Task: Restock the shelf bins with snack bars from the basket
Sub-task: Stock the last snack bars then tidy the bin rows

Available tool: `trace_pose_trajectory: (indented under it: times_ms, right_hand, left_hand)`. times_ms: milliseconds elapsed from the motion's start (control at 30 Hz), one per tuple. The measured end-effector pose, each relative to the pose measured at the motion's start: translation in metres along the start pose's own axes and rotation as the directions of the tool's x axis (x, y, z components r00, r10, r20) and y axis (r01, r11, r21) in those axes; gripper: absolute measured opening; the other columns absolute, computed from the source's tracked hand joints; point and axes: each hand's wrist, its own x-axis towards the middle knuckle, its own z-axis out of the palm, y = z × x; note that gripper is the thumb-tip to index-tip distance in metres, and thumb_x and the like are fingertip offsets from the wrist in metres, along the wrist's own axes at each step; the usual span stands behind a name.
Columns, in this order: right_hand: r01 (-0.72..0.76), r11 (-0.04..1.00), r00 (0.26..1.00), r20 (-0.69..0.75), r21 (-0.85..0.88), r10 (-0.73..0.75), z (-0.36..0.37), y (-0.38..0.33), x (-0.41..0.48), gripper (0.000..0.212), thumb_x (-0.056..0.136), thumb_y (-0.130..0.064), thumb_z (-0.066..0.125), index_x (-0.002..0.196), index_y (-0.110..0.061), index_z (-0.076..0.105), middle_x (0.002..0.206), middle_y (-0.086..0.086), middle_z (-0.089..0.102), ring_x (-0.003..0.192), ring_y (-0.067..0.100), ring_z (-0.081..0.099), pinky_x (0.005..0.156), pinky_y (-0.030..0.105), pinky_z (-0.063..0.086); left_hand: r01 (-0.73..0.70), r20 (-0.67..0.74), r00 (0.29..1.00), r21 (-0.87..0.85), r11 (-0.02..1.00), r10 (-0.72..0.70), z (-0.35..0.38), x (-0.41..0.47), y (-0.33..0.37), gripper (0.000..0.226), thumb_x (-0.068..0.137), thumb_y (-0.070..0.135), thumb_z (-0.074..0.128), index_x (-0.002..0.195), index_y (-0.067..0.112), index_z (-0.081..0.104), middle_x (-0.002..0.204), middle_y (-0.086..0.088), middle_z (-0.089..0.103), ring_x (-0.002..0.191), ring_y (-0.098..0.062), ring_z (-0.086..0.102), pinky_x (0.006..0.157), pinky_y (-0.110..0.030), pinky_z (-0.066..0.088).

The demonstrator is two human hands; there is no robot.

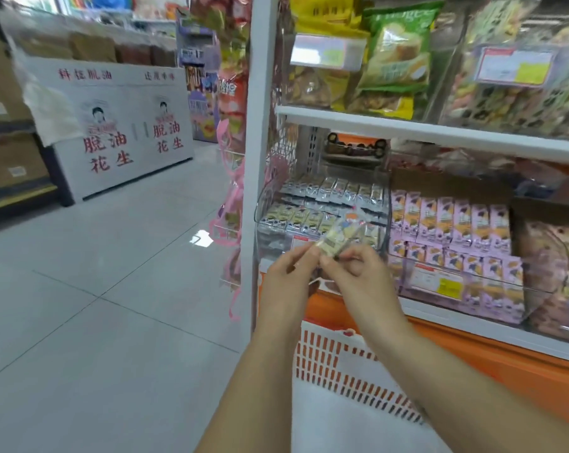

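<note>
L hand (284, 277), R hand (361, 277) pinching snack bar (337, 238)

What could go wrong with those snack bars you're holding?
The snack bars are only pinched at the fingertips of the left hand and right hand, so one might slip and land on the floor beside the basket. The clear bin already looks quite full, so pushing more in could mess up its neat rows.

One view only, worn on the head, wide-angle, facing forward and down along both forearms. Close in on the fingers (296, 259) of left hand (286, 282) and right hand (365, 282), centred round a snack bar (334, 241). Just beyond the fingers, clear shelf bins (270, 233); beneath them, white basket (335, 420); well out left of them, tiled floor (96, 289).
</note>
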Motion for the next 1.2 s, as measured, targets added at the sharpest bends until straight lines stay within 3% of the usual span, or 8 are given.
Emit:
trace_pose_trajectory:
  times_ms: [167, 333, 467, 533, 667, 833, 1000, 1200]
  right_hand:
    - [0.025, 0.991, 1.0, 0.015, -0.131, -0.023, 0.026, -0.016, 0.087, 0.023, 0.089, -0.02, 0.065, 0.088, -0.027, 0.043, 0.087, 0.002, 0.066, 0.069, 0.015, 0.061, 0.073, 0.037, 0.05]
    - [-0.074, 0.957, 0.984, 0.136, -0.28, 0.116, 0.067, -0.008, 0.162, 0.028, 0.092, -0.017, 0.061, 0.118, -0.007, 0.054, 0.1, 0.012, 0.059, 0.07, 0.022, 0.059, 0.076, 0.039, 0.056]
    - [-0.169, 0.945, 0.974, 0.101, -0.28, 0.205, 0.092, -0.004, 0.193, 0.014, 0.09, -0.01, 0.06, 0.089, 0.004, 0.059, 0.083, 0.019, 0.065, 0.074, 0.032, 0.067, 0.078, 0.042, 0.058]
    - [-0.164, 0.925, 0.972, 0.102, -0.343, 0.21, 0.098, -0.004, 0.2, 0.018, 0.09, -0.013, 0.06, 0.079, 0.0, 0.053, 0.073, 0.021, 0.064, 0.064, 0.031, 0.065, 0.065, 0.037, 0.057]
    - [0.073, 0.746, 0.977, 0.199, -0.662, 0.081, 0.097, 0.002, 0.196, 0.026, 0.093, -0.025, 0.054, 0.081, -0.003, 0.062, 0.073, 0.013, 0.058, 0.07, 0.026, 0.055, 0.053, 0.027, 0.038]
    - [0.169, 0.61, 0.961, 0.266, -0.774, 0.072, 0.091, 0.002, 0.188, 0.046, 0.096, -0.033, 0.051, 0.057, -0.009, 0.045, 0.055, 0.005, 0.042, 0.053, 0.019, 0.042, 0.047, 0.028, 0.029]
    - [0.284, 0.658, 0.955, 0.267, -0.698, -0.13, 0.071, -0.005, 0.169, 0.027, 0.091, -0.034, 0.057, 0.086, -0.013, 0.073, 0.081, 0.004, 0.069, 0.077, 0.021, 0.062, 0.072, 0.032, 0.052]
    - [0.598, 0.636, 0.795, 0.466, -0.488, -0.389, 0.005, 0.013, 0.072, 0.012, 0.089, -0.016, 0.061, 0.094, -0.018, 0.072, 0.08, -0.017, 0.059, 0.07, -0.007, 0.051, 0.064, 0.007, 0.035]
  left_hand:
    - [-0.071, -0.197, 0.976, 0.109, 0.992, 0.091, -0.024, 0.034, -0.012, 0.031, 0.098, 0.022, 0.049, 0.127, 0.03, 0.056, 0.117, 0.03, 0.045, 0.114, -0.004, 0.048, 0.105, -0.032, 0.039]
    - [0.048, -0.142, 0.99, 0.15, 0.987, -0.026, -0.027, 0.062, -0.025, 0.049, 0.098, 0.028, 0.048, 0.143, 0.039, 0.035, 0.148, 0.013, 0.035, 0.133, -0.012, 0.035, 0.111, -0.037, 0.031]
    - [0.08, -0.081, 0.994, 0.147, 0.986, -0.069, -0.028, 0.071, -0.036, 0.051, 0.099, 0.028, 0.046, 0.145, 0.041, 0.03, 0.153, 0.012, 0.028, 0.141, -0.015, 0.027, 0.115, -0.046, 0.027]
    - [0.088, -0.062, 0.995, 0.17, 0.981, -0.079, -0.029, 0.071, -0.04, 0.052, 0.099, 0.026, 0.046, 0.145, 0.041, 0.029, 0.154, 0.012, 0.028, 0.141, -0.015, 0.027, 0.115, -0.044, 0.027]
    - [0.086, -0.052, 0.996, 0.176, 0.981, -0.078, -0.03, 0.069, -0.038, 0.052, 0.098, 0.027, 0.048, 0.145, 0.04, 0.031, 0.153, 0.011, 0.03, 0.14, -0.016, 0.029, 0.114, -0.044, 0.029]
    - [0.078, -0.073, 0.995, 0.183, 0.98, -0.065, -0.026, 0.064, -0.033, 0.05, 0.096, 0.031, 0.05, 0.143, 0.041, 0.035, 0.151, 0.012, 0.034, 0.139, -0.015, 0.031, 0.114, -0.046, 0.03]
    - [0.023, -0.061, 0.998, 0.207, 0.978, -0.011, -0.018, 0.058, -0.026, 0.041, 0.098, 0.028, 0.048, 0.137, 0.041, 0.045, 0.146, 0.012, 0.041, 0.136, -0.014, 0.035, 0.113, -0.045, 0.031]
    - [-0.019, 0.038, 0.999, 0.448, 0.894, 0.003, -0.039, 0.046, -0.027, 0.037, 0.094, 0.01, 0.049, 0.128, 0.019, 0.058, 0.124, -0.001, 0.06, 0.107, -0.011, 0.055, 0.089, -0.02, 0.045]
